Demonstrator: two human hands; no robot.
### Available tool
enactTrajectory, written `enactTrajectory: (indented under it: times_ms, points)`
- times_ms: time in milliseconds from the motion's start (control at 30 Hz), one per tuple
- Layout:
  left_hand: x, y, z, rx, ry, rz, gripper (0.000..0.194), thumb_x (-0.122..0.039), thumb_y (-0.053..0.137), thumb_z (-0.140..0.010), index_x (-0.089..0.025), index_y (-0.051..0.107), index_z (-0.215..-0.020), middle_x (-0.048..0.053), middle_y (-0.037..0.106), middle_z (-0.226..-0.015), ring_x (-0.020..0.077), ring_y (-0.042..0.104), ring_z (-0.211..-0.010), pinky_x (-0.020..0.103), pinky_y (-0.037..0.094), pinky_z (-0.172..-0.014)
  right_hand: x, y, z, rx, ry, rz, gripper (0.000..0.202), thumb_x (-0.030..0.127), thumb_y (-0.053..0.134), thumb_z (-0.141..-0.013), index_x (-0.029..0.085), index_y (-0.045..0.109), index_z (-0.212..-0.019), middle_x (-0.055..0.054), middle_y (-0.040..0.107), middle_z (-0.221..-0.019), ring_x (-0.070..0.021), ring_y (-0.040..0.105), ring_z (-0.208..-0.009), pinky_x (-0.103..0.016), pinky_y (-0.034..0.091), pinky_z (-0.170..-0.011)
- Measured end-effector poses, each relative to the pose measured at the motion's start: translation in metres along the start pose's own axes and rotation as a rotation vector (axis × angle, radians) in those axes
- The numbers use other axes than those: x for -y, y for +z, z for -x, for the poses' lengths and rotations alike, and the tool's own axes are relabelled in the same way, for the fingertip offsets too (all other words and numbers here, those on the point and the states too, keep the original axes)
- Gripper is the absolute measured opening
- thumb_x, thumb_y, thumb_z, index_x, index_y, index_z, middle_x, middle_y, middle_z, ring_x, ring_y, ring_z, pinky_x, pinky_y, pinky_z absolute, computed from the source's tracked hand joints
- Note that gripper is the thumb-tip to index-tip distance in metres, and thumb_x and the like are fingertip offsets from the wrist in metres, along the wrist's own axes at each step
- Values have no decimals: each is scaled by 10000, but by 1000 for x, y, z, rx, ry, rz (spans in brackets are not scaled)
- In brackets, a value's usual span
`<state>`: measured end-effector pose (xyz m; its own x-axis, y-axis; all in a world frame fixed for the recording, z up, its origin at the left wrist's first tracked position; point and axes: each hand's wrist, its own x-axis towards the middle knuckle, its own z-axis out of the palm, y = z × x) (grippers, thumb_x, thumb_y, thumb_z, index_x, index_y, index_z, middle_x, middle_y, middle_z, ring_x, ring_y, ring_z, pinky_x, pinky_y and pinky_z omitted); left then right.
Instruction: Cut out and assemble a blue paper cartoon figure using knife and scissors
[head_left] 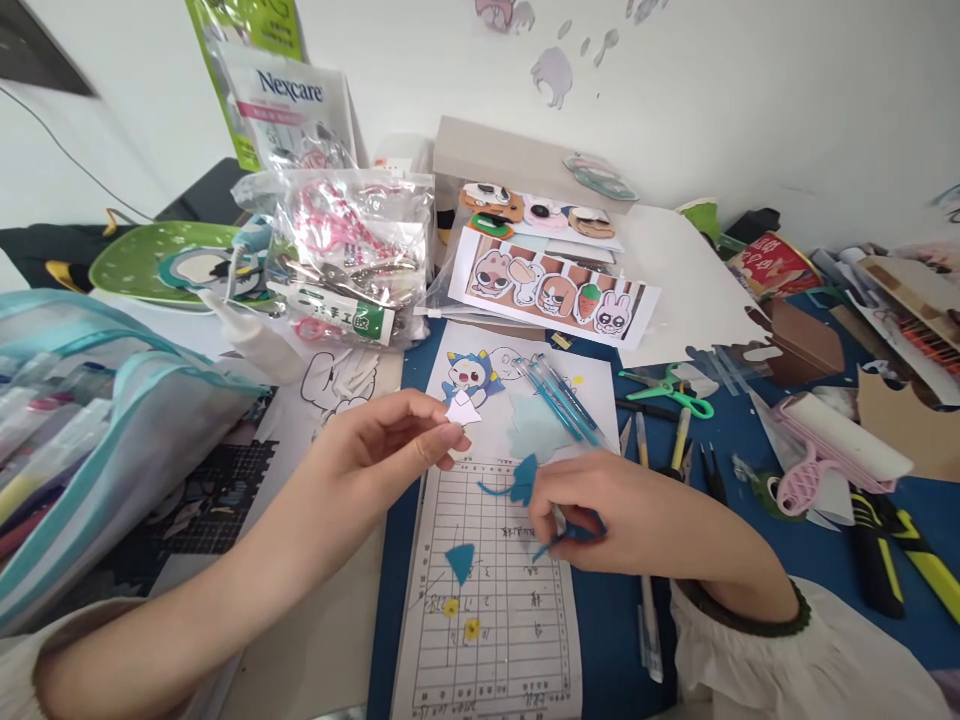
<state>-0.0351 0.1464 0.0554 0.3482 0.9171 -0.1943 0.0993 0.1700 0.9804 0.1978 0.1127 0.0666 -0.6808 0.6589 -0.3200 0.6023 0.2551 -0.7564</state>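
Observation:
My left hand (pixel 409 435) pinches a small white paper piece (pixel 463 409) between thumb and fingertips, above a drawing sheet. My right hand (pixel 581 500) is closed low over a gridded, handwritten sheet (pixel 442 660). Thin blue pieces of felt-like material (pixel 581 530) show in and under its curled fingers, partly hidden. Beside those fingers is another blue scrap (pixel 523 480) with a thin curling strip. A blue fan-shaped piece (pixel 460 562) and two small yellow pieces (pixel 472 629) lie flat on the grid. Behind, a blue cartoon figure (pixel 471 374) is coloured on the drawing sheet (pixel 600 365).
Teal pens (pixel 559 395) lie across the drawing. To the right are green scissors (pixel 671 388), tweezers (pixel 712 475), a pink-handled lint roller (pixel 832 450) and black-yellow pliers (pixel 877 550). A clear bag of tools (pixel 352 260) and a pen pouch (pixel 112 420) stand left.

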Motion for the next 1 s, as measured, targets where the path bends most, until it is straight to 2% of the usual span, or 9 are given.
enactTrajectory:
  times_ms: [100,200,333,467,600,700,833,900,1000]
  points:
    - [-1,0,0,-14,3,5,133,-325,682,-760,-209,665,-697,-28,632,-656,117,580,-641,177,466,-600,-3,-2,4,-31,-168,-234,136,40,674,-782,167,648,-739,17,607,-717,-75,500,-565,-196,422,-558]
    - [-2,0,1,-13,9,28,118,-328,699,-741,-221,674,-695,-36,621,-669,117,565,-649,172,470,-597,-5,-1,6,-171,-373,-429,174,43,654,-813,170,659,-694,-21,619,-818,-80,548,-630,-207,463,-602]
    - [-3,1,3,-8,-7,50,93,-322,715,-717,-245,671,-690,-42,642,-690,128,572,-661,181,476,-604,-7,2,3,-257,-501,-559,212,135,685,-846,163,655,-638,-46,571,-978,-63,529,-669,-203,473,-617]
    - [-4,2,2,-12,1,56,82,-307,724,-702,-249,667,-701,-42,656,-700,139,587,-661,202,478,-608,-9,2,-1,-257,-520,-593,263,215,672,-882,159,645,-627,-57,539,-1141,-63,520,-718,-237,494,-704]
    - [-7,2,2,-19,31,44,97,-303,712,-712,-224,666,-679,-41,616,-655,124,553,-629,195,450,-576,-10,0,-1,-239,-504,-565,244,214,687,-866,178,657,-627,-58,540,-1167,-86,544,-758,-264,507,-744]
    - [-7,1,5,7,37,29,147,-322,688,-759,-220,647,-662,-38,593,-636,121,535,-623,200,439,-579,-10,-2,0,-193,-457,-575,186,146,704,-830,198,670,-655,-53,567,-1119,-108,578,-792,-276,517,-762]
    - [-2,6,13,75,40,16,124,-335,675,-796,-242,596,-776,-23,641,-738,152,591,-720,239,468,-651,-9,-1,-2,-170,-450,-607,188,58,710,-784,194,668,-661,-53,558,-1109,-156,607,-956,-274,513,-785]
    - [2,10,18,145,-4,48,165,-339,681,-797,-254,550,-851,-18,662,-787,163,604,-752,261,474,-662,-7,1,-5,-207,-434,-580,196,80,725,-780,188,666,-627,-49,530,-1098,-155,579,-965,-267,493,-777]
    - [8,16,23,219,-142,195,270,-310,704,-784,-271,481,-932,-45,670,-779,135,592,-682,253,462,-618,-4,4,-8,-232,-376,-540,213,96,726,-786,186,665,-603,-29,485,-994,-130,531,-887,-259,451,-740]
